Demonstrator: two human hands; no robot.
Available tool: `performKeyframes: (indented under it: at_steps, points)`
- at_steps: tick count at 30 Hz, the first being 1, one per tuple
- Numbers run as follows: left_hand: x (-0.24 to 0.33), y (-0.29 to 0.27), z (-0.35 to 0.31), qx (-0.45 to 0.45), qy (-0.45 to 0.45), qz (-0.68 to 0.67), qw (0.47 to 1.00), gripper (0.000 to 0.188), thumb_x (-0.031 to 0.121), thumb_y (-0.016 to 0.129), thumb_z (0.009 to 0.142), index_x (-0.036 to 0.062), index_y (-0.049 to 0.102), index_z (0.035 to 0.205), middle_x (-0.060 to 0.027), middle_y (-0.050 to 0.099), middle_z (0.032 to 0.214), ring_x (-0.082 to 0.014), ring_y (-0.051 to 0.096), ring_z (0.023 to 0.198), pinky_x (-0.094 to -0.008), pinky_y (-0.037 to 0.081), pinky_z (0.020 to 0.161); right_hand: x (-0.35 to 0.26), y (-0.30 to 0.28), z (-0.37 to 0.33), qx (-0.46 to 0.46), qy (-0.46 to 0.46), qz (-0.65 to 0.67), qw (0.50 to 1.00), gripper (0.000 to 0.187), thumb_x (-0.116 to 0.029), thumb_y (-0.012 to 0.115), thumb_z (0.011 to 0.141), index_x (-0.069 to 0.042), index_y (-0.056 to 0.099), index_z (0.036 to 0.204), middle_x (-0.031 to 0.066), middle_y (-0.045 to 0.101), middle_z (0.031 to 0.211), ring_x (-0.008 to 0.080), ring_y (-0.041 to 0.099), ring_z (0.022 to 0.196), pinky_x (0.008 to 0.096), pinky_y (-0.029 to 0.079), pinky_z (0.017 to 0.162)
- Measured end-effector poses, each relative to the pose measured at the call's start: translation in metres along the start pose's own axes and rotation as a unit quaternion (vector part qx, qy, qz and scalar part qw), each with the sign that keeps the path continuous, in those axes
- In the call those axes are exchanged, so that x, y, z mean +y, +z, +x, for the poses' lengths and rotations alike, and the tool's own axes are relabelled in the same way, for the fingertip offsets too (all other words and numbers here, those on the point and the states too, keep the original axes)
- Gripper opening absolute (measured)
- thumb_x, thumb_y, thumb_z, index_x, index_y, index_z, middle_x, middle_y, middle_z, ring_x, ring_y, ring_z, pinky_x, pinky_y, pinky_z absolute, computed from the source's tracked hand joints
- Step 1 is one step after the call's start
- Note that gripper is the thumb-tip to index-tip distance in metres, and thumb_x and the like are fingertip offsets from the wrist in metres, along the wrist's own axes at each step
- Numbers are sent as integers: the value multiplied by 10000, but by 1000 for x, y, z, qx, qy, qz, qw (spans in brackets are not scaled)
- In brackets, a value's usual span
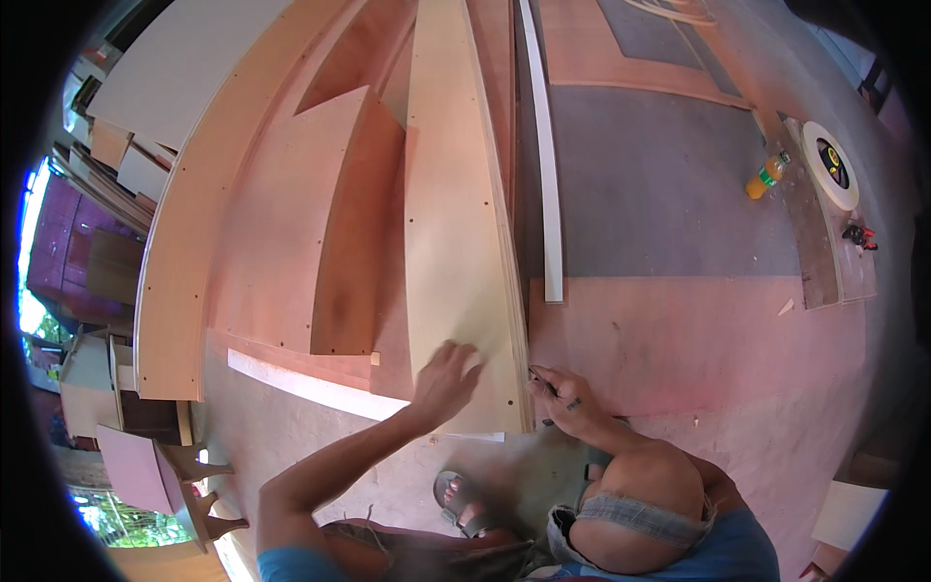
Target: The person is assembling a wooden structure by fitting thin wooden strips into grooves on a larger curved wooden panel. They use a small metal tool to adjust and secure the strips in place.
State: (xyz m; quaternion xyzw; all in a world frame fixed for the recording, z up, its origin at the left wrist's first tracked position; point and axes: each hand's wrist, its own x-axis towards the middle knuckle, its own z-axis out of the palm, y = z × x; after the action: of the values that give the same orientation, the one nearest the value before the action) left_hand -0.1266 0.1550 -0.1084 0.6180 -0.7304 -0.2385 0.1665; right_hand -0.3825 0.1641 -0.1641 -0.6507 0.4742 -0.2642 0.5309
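Pink-faced board [136, 468], one, stands at eight o'clock among other furniture pieces. Next comes one long tan panel [179, 281], curving between nine and eleven o'clock, with one wooden box section [357, 238] to its right at ten. One white strip [310, 383] lies on the floor at eight o'clock.

One long pale plywood panel [456, 233] runs from twelve o'clock down to six. Over its near end, at six, is the left hand [448, 380], its fingers loosely bent and parted; I cannot tell how firmly it rests there. Below, one sandalled foot [464, 502] shows plainly.

Along the panel's right side, one narrow white board [548, 194] points toward one o'clock. At five o'clock the right hand [567, 400] pinches one slim dark tool [544, 381] beside the panel's right edge.

Farther right, at two o'clock, are one bottle of orange liquid [764, 178] and one pale roll [811, 145]; one red-and-black object [859, 236] sits near three.
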Motion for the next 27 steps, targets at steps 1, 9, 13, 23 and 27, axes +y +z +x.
performKeyframes:
  at_steps: [1,9,13,23,27]
  points:
    - [-10,-2,-22,20,-43,-1,999,368,240,706,983,-23,596,1215,-241,614,1163,-424,638,1065,-497,528,880,2,-1,2,-9,10,-4,1000,408,-297,714,1020,4,685,1293,207,719,1083,327,704,939,401,554,842]
    - [-60,-15,-149,-60,-556,-482,674,610,488,712,991,11,557,1339,-153,625,1172,-293,628,1125,-478,529,982,-45,-3,4,-91,30,71,993,691,-407,807,929,64,544,1361,254,703,1210,347,712,1144,399,552,961]
    - [-62,1,-120,-117,-500,-589,624,606,447,731,982,79,545,1426,-133,662,1296,-303,634,1226,-503,516,1041,-54,-13,9,-115,74,33,990,685,-368,807,928,111,534,1334,261,726,1150,355,732,1096,389,558,963]
    - [-71,-4,-102,-93,-479,-605,630,585,296,766,971,56,550,1459,-78,643,1398,-250,614,1292,-519,512,1084,-21,17,5,-64,57,6,996,715,-329,691,931,100,441,1446,286,737,943,401,764,910,431,592,784]
    - [-73,-4,-105,-99,-466,-583,658,539,287,769,967,27,584,1401,-92,699,1283,-234,687,1159,-429,586,989,-23,19,4,-59,56,-15,997,661,-311,684,933,95,473,1411,280,732,908,382,768,862,433,592,743]
